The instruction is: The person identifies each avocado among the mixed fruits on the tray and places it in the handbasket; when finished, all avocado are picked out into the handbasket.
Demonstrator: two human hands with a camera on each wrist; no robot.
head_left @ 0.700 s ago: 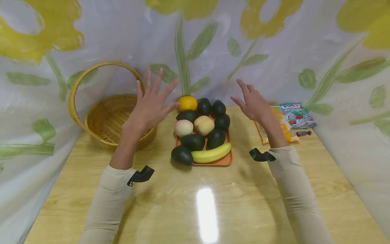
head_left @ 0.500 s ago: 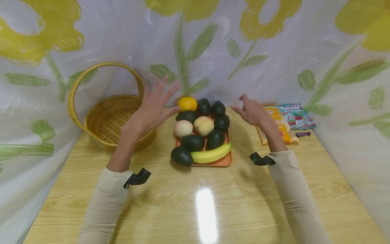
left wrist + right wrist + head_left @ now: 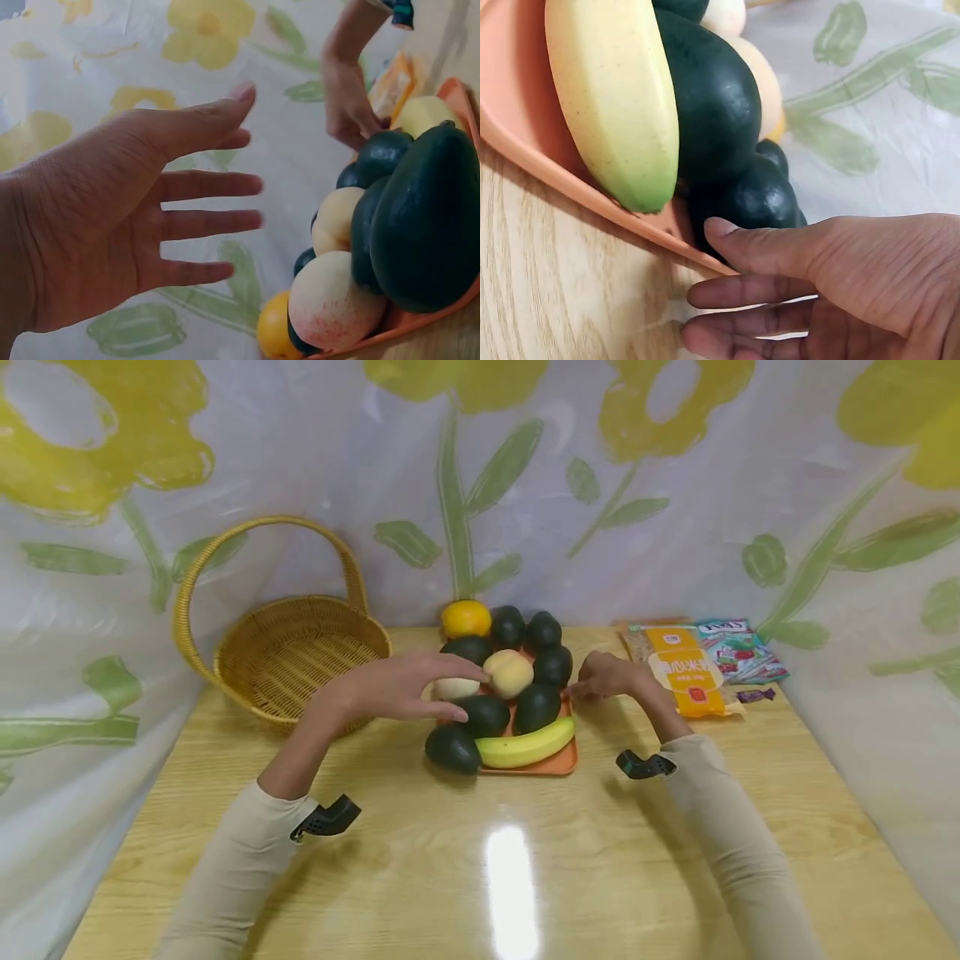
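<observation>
An orange tray (image 3: 561, 765) holds several dark green avocados (image 3: 537, 707), a yellow banana (image 3: 525, 746), two peaches (image 3: 510, 673) and an orange (image 3: 467, 619). My left hand (image 3: 401, 683) reaches over the tray's left side, fingers extended, partly covering the paler peach (image 3: 453, 690). In the left wrist view its palm shows nothing held, beside the heaped fruit. At the tray's right edge is my right hand (image 3: 609, 675). The right wrist view shows its thumb over the rim near an avocado (image 3: 750, 199), with loosely bent fingers outside the tray.
A wicker basket (image 3: 315, 677) with a tall handle stands left of the tray. To the right lie an orange snack bag (image 3: 678, 672), a teal candy bag (image 3: 741, 652) and a small purple-wrapped candy (image 3: 756, 695). A flowered curtain (image 3: 525, 552) hangs behind the wooden table (image 3: 405, 860).
Both hands have come down from above and behind the fruit: the left to the tray's left side, the right to its right edge. The fruit has stayed in place.
</observation>
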